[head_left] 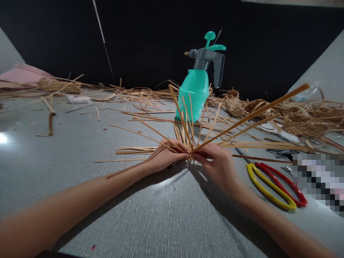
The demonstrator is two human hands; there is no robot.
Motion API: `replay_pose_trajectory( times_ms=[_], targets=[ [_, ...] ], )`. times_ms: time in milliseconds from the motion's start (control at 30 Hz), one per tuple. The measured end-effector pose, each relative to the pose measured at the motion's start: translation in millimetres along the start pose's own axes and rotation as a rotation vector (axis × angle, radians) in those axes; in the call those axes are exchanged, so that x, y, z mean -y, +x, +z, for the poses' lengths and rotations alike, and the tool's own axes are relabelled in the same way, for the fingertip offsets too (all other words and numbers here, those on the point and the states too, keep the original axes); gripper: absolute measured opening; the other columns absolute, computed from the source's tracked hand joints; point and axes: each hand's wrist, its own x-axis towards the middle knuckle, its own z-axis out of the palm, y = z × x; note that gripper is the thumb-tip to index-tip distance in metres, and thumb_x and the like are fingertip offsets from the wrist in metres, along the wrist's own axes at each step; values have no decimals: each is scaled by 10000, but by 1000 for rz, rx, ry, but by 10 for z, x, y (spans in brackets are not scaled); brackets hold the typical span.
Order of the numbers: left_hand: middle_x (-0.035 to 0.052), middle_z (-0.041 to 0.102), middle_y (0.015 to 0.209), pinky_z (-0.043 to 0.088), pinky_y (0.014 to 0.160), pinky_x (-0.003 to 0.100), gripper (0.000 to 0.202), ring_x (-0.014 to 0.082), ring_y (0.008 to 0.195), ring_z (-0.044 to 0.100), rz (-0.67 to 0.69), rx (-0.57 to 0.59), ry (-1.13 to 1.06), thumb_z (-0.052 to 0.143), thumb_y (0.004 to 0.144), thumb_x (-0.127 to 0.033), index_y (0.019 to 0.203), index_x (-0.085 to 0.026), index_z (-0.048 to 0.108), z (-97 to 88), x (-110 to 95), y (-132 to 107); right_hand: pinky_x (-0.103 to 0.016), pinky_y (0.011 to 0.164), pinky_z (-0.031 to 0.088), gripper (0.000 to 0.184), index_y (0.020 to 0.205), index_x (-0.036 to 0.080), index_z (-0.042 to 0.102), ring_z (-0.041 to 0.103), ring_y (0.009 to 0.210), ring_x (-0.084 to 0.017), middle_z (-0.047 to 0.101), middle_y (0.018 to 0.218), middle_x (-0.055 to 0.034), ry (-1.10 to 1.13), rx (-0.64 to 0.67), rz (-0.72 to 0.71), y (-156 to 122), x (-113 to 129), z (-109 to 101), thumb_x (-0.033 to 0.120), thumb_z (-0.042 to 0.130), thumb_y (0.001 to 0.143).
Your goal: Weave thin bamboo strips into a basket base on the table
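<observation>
My left hand (168, 156) and my right hand (215, 163) meet at the middle of the view, their fingertips pinching a crossed bundle of flat bamboo strips (188, 141). The thin strips fan out from my fingers in many directions, and the longest runs up to the right. Their crossing point is mostly hidden by my fingers. Beyond the bundle stands a teal pump spray bottle (194, 95) with a grey nozzle, out of reach of neither hand's fingers but not touching them. Yellow-and-red handled shears (274, 186) lie to the right of my right hand, apart from it.
Loose strip scraps cover the back of the grey table (80, 175). Partly woven bamboo pieces (303, 122) pile up at the right, and another (57, 86) lies at the far left. A black wall rises behind. A blurred patch (319, 182) covers the right edge.
</observation>
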Motion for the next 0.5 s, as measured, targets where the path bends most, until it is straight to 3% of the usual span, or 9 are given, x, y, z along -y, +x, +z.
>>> replay_pose_trajectory(
  times_ms=[167,333,500],
  targets=[
    [11,635,641,411,539,203,67,96,584,559,-5,0,-69,669,687,-194,707,-134,647,8,24,6,-335,615,506,111,813,216,618,598,716,-193,623,826,-57,39,44,30,0,-20,-7,169,523,781],
    [-13,603,606,376,510,193,25,75,539,506,-14,2,-49,646,705,-156,717,-135,640,19,17,14,-349,669,517,238,993,221,490,603,794,-200,541,982,-85,6,13,11,-18,-52,1,134,480,772],
    [51,657,850,437,684,239,206,129,754,578,80,147,-152,580,759,-142,949,-135,661,23,9,27,-325,611,498,227,993,233,430,610,686,-168,534,1004,-79,-57,-56,-4,-35,-82,39,156,486,787]
  ],
)
